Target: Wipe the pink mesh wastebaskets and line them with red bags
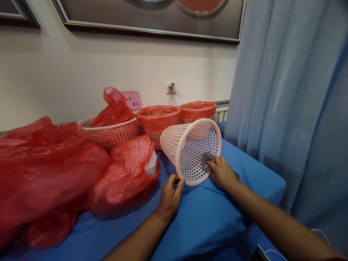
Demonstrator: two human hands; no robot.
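Note:
A pale pink perforated plastic wastebasket [174,143] lies tipped on its side, its round mouth facing me. My left hand [171,194] pinches the lower left part of its rim between thumb and fingers. At the lower right of the rim, my right hand [223,173] grips a grey cloth [207,159]. Part of that cloth reaches inside the mouth against the wall, and another bit shows beyond the wrist side of the hand. The fingers hide the middle of the cloth.
Two red-lined baskets [157,113] stand behind, beside a wide pink basket [114,136] holding a red bag. Large red plastic bags [49,170] cover the left of the blue-covered table [206,221]. A blue curtain [272,79] hangs at right; a wall socket [170,88] is behind.

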